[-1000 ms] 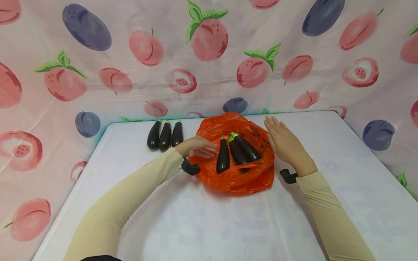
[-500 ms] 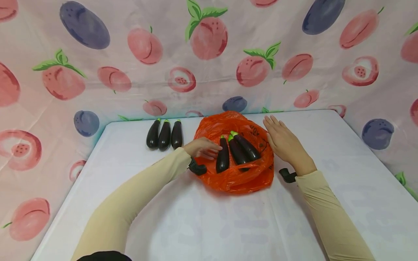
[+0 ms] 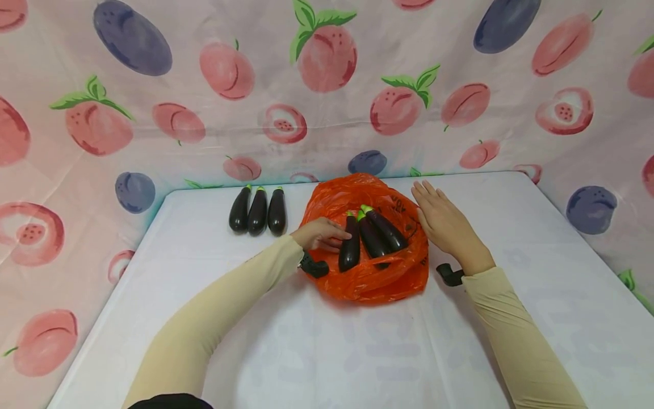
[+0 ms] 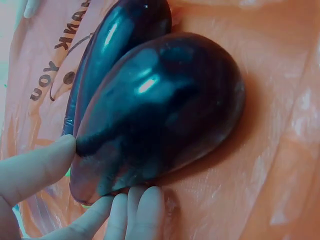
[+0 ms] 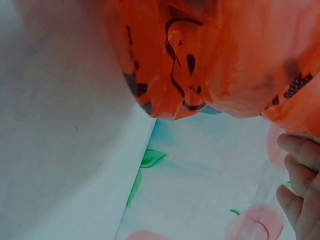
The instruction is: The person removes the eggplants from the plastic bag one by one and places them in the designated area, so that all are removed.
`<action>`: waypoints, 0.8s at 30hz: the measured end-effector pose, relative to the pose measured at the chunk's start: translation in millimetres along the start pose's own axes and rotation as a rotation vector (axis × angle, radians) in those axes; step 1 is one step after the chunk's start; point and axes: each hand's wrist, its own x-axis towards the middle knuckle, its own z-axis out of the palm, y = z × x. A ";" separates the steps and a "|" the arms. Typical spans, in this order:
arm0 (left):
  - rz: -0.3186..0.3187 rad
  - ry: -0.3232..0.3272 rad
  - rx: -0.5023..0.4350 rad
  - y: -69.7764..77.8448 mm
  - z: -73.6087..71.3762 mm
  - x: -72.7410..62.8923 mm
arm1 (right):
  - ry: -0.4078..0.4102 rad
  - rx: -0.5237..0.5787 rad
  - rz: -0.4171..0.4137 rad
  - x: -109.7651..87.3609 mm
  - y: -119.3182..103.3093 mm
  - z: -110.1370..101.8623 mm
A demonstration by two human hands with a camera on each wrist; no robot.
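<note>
An orange-red plastic bag (image 3: 370,289) lies with its mouth spread on the table, three dark eggplants inside. My left hand (image 3: 323,233) reaches over the bag's left rim and pinches the narrow upper part of the leftmost eggplant (image 3: 349,258). In the left wrist view the thumb is on one side of this eggplant (image 4: 170,105) and the fingertips (image 4: 150,205) on the other. Close beside it lie a second eggplant (image 3: 372,241) and a third (image 3: 390,233). Straight-fingered, my right hand (image 3: 443,222) rests against the bag's right rim.
Left of the bag, three more eggplants (image 3: 258,213) lie in a row, green stem ends toward the back. A white cloth (image 3: 327,352) covers the table. Behind it hangs a fruit-patterned curtain (image 3: 327,113).
My left hand has moved right into the bag, and its fingers have closed on the leftmost eggplant there. The right hand has stayed at the bag's rim.
</note>
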 end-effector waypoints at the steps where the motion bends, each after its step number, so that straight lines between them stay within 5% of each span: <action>1: 0.003 0.000 0.000 -0.4 0.4 0.0 | 0.004 0.001 -0.003 0.0 0.1 0.2; 24: 0.035 -0.025 -0.039 -1.0 11.3 -4.8 | 0.006 -0.014 -0.002 0.2 0.4 -1.1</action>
